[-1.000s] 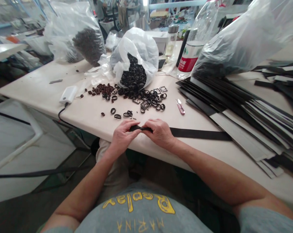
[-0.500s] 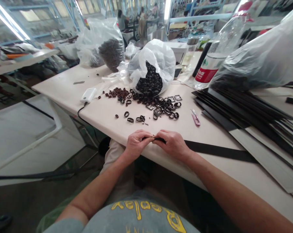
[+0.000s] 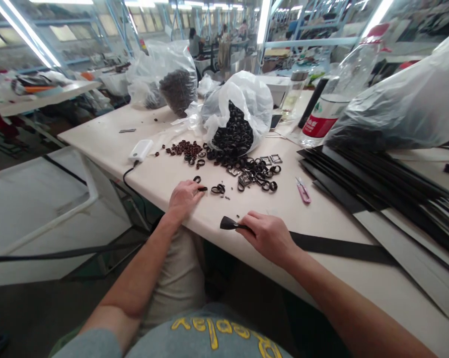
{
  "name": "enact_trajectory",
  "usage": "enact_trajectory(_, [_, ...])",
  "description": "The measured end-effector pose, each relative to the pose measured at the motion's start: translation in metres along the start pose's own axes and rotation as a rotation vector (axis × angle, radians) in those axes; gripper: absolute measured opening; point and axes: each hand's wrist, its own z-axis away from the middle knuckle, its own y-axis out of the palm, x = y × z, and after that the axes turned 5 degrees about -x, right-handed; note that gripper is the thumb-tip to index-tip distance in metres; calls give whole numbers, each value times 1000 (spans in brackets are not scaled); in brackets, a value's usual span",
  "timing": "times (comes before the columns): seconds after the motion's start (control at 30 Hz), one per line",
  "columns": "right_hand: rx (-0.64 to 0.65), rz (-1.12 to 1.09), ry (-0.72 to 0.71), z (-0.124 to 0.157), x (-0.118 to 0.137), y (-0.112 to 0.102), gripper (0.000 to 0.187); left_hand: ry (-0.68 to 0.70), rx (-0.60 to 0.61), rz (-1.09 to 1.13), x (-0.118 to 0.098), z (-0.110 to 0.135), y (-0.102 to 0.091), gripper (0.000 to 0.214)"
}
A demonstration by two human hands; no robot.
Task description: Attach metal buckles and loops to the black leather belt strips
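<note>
My right hand (image 3: 268,232) grips a black strap (image 3: 329,247) close to one end. The strap's flared tip (image 3: 229,223) sticks out to the left of the fingers, and its long part runs right along the table. My left hand (image 3: 185,200) is at the table's front edge, thumb and fingertips closed on a small black loop (image 3: 202,189). Another loop (image 3: 196,179) lies just beyond those fingertips. A pair of linked-looking black loops (image 3: 217,189) sits between the hands. Behind them is a heap of black loops (image 3: 260,171) mixed with metal buckles (image 3: 275,158).
An open plastic bag (image 3: 260,99) of black loops stands behind brown beads (image 3: 185,148). Pink thread snips (image 3: 303,191) lie before stacked black strips (image 3: 377,184). A white box with a cable (image 3: 141,150) is at left; a large bottle (image 3: 319,124) stands at right.
My left hand has let go of the strap end and moved left to the small loop. The right hand keeps its grip, and the strap's tip now shows. The view has shifted slightly.
</note>
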Motion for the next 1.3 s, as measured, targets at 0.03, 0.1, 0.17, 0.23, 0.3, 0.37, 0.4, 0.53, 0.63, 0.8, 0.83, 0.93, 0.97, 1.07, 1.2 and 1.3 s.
enact_trajectory(0.03, [0, -52, 67, -1, -4, 0, 14, -5, 3, 6, 0, -2, 1, 20])
enact_trajectory(0.1, [-30, -111, 175, -4, -13, 0, 11, -40, -33, 82, -3, -4, 3, 17])
enact_trajectory(0.17, [-80, -125, 246, -6, -20, 0, 10, -140, -66, 317, -13, -2, 6, 16])
enact_trajectory(0.23, [-138, -118, 286, -8, -24, 0, 11, -298, -35, 677, -28, 4, 9, 26])
enact_trajectory(0.3, [-206, -109, 312, -8, -24, -1, 11, -452, 48, 1005, -47, 12, 12, 40])
enact_trajectory(0.37, [-271, -104, 324, -9, -23, -2, 11, -550, 114, 1195, -66, 19, 15, 47])
enact_trajectory(0.4, [-297, -100, 320, -9, -22, -2, 11, -578, 132, 1244, -74, 22, 16, 47])
enact_trajectory(0.53, [-326, -56, 235, -7, -17, -2, 13, -585, 183, 1278, -95, 25, 22, 41])
enact_trajectory(0.63, [-298, -23, 150, -6, -14, -3, 20, -549, 225, 1274, -98, 24, 25, 34])
enact_trajectory(0.8, [-212, -25, 118, -6, -12, -5, 24, -610, 308, 1420, -92, 23, 24, 36])
enact_trajectory(0.83, [-198, -29, 122, -6, -12, -5, 24, -617, 320, 1452, -91, 24, 24, 38])
enact_trajectory(0.93, [-173, -51, 129, -6, -11, -6, 22, -592, 327, 1507, -90, 27, 23, 45])
enact_trajectory(0.97, [-168, -59, 126, -6, -11, -5, 22, -583, 321, 1504, -90, 27, 23, 48])
enact_trajectory(1.07, [-168, -81, 96, -5, -10, -5, 23, -593, 330, 1476, -89, 26, 22, 50])
enact_trajectory(1.2, [-201, -82, 27, -3, -5, -5, 25, -695, 382, 1529, -87, 23, 19, 36])
enact_trajectory(1.3, [-223, -83, -8, -2, -2, -5, 25, -860, 475, 1639, -88, 21, 18, 26])
